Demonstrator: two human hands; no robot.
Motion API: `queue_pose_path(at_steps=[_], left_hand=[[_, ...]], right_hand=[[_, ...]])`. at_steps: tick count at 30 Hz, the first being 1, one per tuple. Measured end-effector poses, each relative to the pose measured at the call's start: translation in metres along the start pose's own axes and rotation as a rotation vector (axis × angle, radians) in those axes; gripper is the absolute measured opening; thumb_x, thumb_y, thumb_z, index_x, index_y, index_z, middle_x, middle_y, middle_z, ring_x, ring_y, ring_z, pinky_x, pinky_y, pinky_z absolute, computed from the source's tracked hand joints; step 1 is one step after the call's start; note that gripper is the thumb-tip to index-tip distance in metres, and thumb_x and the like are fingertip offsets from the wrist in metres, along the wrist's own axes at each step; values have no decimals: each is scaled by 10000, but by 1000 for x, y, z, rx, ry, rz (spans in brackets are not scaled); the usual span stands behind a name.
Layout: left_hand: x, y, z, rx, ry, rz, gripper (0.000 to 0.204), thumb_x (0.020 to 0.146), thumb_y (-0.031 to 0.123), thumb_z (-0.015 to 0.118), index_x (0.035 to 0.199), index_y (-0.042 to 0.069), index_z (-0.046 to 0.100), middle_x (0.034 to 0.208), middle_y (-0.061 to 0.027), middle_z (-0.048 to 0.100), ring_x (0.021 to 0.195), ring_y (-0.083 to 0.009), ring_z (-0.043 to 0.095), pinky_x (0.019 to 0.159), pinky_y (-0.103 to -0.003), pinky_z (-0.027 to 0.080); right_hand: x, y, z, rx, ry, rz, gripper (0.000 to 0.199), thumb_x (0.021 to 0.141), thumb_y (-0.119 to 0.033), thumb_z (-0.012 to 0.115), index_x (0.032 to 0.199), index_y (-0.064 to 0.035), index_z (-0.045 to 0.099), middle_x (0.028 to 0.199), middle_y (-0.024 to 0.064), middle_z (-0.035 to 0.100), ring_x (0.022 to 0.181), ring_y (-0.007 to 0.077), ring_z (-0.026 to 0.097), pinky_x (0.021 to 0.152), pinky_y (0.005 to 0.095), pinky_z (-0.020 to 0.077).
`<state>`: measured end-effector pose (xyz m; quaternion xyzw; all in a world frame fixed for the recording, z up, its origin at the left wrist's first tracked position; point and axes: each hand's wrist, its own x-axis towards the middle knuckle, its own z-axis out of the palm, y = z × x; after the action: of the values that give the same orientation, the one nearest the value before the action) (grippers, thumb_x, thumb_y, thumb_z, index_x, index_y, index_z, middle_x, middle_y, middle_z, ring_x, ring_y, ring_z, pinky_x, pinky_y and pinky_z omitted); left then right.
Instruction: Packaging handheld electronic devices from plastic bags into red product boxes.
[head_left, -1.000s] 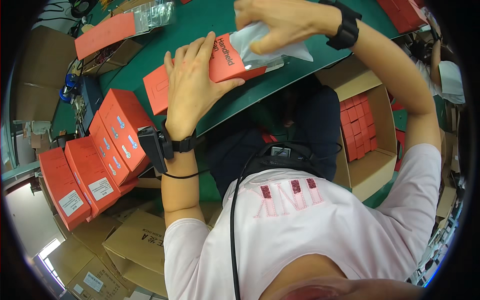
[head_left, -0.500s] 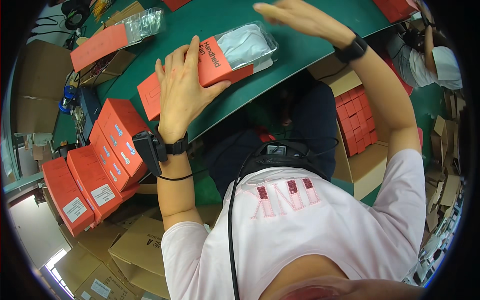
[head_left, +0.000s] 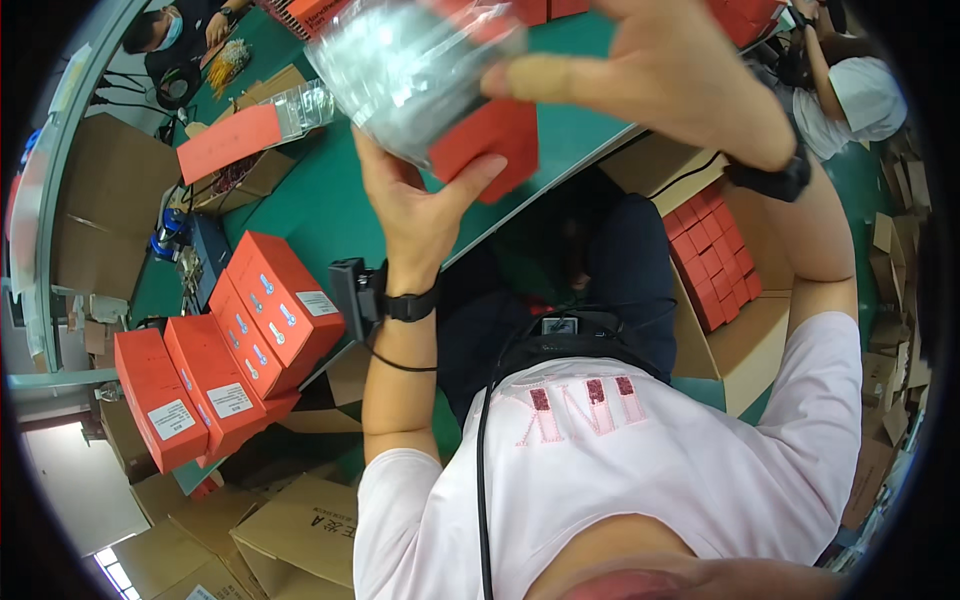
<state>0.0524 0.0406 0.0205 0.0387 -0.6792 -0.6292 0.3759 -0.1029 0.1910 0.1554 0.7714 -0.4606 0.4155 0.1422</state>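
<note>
1. Upper centre of frame: left hand (head_left: 420, 205) cups a red box (head_left: 487, 145) from below, thumb on its lower face. Box is lifted off the green table (head_left: 330, 215), close to the camera.
2. Right hand (head_left: 660, 75) comes over from the upper right, fingers spread on a clear bag (head_left: 410, 60). The bag lies against the box's top end; its contents are silvery and blurred.
3. Doing it well, by my reading: keep the box steady in the left palm, open end toward the bag, and feed the bag straight so the film does not bunch at the mouth. Whether the flap is open cannot be told.
4. Containers: carton (head_left: 745, 300) at centre right holds red boxes in neat rows, partly filled.
5. Lower left: stack of closed red boxes (head_left: 230, 360) with white labels, on edge.
6. Upper left: another red box (head_left: 228, 142) with a bag at its end, resting on an open carton.
</note>
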Motion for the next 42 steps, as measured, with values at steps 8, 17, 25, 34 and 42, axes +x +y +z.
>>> queue_pose_path(at_steps=[8,17,25,34,42], left_hand=[[29,16,12,-219,11,182,1025,836,121,803,1631,27,164,1434,-152,505,1290,-226,537,1088,-364,435],[50,12,8,-227,-126,175,947,819,76,747,1612,8,234,1378,-153,546,1246,-227,569,1054,-349,467],[75,19,5,0,-304,223,810,783,244,799,1471,-2,449,1412,-156,527,1294,-293,541,1126,-454,413],[61,7,20,-104,-253,-130,534,947,24,642,1458,-16,492,1301,-112,614,1099,-152,611,892,-254,493],[31,-10,20,466,-89,515,337,994,121,604,1306,4,656,1167,-148,626,988,-186,631,750,-268,511]], right_hand=[[-32,15,16,-122,63,268,474,895,-189,763,1350,-120,646,1189,77,697,1067,220,672,936,360,534],[-55,29,5,-239,95,111,461,923,-113,685,1372,-89,585,1159,102,662,1035,264,674,891,370,559],[-60,10,-3,-370,226,232,486,916,-100,675,1377,-49,531,1245,193,593,1123,341,624,943,386,521],[-57,-1,-11,-546,51,120,585,883,-210,742,1363,-12,473,1348,287,491,1237,461,533,998,446,479],[-70,13,41,286,347,881,789,827,-174,785,1503,-15,410,1224,195,647,1076,326,659,899,407,545]])
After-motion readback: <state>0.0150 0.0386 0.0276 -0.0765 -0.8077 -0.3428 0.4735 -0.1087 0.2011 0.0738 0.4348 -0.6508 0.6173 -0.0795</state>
